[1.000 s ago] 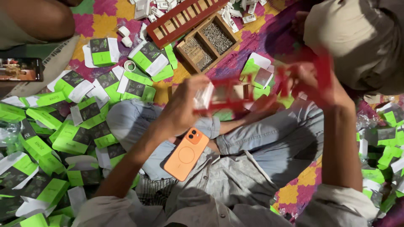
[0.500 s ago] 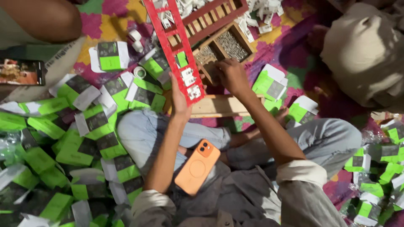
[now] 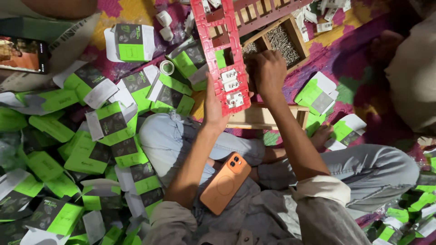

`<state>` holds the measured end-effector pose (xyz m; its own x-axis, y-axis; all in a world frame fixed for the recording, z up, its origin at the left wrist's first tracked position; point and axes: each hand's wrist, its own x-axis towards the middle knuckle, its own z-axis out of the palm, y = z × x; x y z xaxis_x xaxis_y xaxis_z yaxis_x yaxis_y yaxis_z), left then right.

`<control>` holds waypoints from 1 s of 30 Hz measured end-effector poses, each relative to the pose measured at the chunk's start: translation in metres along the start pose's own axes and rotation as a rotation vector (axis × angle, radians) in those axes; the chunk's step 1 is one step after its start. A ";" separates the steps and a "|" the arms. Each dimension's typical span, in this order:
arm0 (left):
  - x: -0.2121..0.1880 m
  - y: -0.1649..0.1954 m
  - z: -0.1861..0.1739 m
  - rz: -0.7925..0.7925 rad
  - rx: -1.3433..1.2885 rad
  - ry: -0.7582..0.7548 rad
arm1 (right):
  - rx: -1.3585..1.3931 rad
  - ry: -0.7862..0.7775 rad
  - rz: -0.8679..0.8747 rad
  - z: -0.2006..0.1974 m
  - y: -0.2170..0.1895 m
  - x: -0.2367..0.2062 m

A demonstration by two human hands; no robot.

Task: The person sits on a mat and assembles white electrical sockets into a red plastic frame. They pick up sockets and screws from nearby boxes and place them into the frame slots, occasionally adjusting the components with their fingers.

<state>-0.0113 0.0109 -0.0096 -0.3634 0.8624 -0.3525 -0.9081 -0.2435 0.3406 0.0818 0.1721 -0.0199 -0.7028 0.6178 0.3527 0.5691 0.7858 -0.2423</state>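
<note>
In the head view, the person sits cross-legged on a colourful mat, and the left hand grasps the near end of a long red plastic frame. The frame stands tilted away from the body, and its far end goes out of the picture at the top edge. Three white switch parts sit in the openings nearest to the hand; the further openings look empty.

The right hand is at the right side of the frame, over a small wooden box with screws in it. Its fingers are curled, but I cannot tell if they hold a screw.

An orange phone lies on the lap. Many green and white cartons cover the left side of the mat.

I judge that the step in hand is taking a screw for fixing the white parts. The next move needs a fine pinch, and the left hand must keep the frame steady.
</note>
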 end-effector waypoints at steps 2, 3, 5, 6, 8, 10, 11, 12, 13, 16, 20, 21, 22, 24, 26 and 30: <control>-0.002 0.000 0.001 0.009 -0.014 -0.009 | 0.009 0.008 0.019 0.002 0.001 -0.004; -0.002 0.001 0.001 0.017 -0.020 -0.019 | 0.001 0.006 0.013 0.002 0.003 -0.005; -0.001 0.002 0.002 0.014 -0.013 0.016 | -0.005 -0.018 0.014 0.004 0.005 -0.007; -0.002 0.002 0.002 0.012 -0.010 0.035 | -0.005 -0.039 0.022 0.005 0.007 -0.007; -0.003 0.003 0.003 0.045 0.021 0.047 | -0.026 -0.058 0.035 0.007 0.008 -0.007; -0.005 0.003 0.005 0.048 0.037 0.028 | -0.073 -0.053 0.048 0.007 0.009 -0.007; -0.006 0.003 0.006 0.034 0.038 0.009 | -0.090 -0.062 0.035 0.006 0.008 -0.007; -0.007 0.004 0.007 0.020 0.041 -0.012 | -0.107 -0.068 0.022 0.005 0.007 -0.007; -0.008 0.005 0.008 0.031 0.043 -0.028 | -0.125 -0.071 0.010 0.005 0.007 -0.007; -0.011 0.005 0.012 0.051 0.043 -0.061 | -0.048 -0.014 0.047 0.000 0.004 -0.007; -0.013 0.006 0.012 0.055 0.024 -0.035 | -0.062 -0.093 0.082 -0.007 -0.001 -0.009; -0.012 0.006 0.011 0.053 0.019 -0.031 | -0.059 -0.098 0.092 -0.008 -0.001 -0.010; -0.011 0.006 0.010 0.053 0.018 -0.036 | -0.057 -0.101 0.103 -0.009 -0.001 -0.009; -0.010 0.006 0.008 0.049 0.010 -0.043 | -0.059 -0.089 0.087 -0.008 -0.001 -0.008; -0.010 0.005 0.007 0.048 0.011 -0.049 | -0.087 -0.088 0.050 -0.007 -0.001 -0.007; -0.011 0.004 0.008 0.046 0.035 -0.055 | -0.126 -0.090 -0.031 -0.009 -0.003 -0.004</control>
<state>-0.0094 0.0040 0.0030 -0.3918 0.8741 -0.2873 -0.8825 -0.2687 0.3860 0.0863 0.1669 -0.0120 -0.7527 0.5983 0.2748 0.5918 0.7977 -0.1159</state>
